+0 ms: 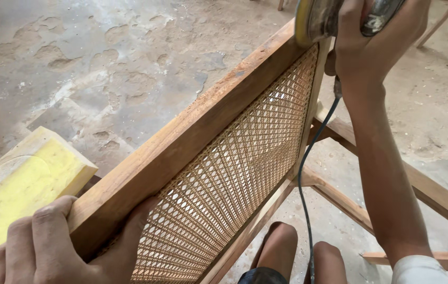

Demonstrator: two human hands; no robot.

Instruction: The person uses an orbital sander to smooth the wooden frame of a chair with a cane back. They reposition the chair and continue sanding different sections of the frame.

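A sander [340,18], cut off above the cane panel [234,173], is gripped by the right hand [376,42]; the panel's wooden rail is clasped by the left hand [61,247]. A dusty concrete floor [103,63] lies beyond.

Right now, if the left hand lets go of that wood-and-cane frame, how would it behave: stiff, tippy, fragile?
The frame looks stiff: thick solid wood rails. It probably tips easily, since it stands on edge, gripped by the left hand. The cane webbing is open weave, likely springy and easier to puncture than the rails.
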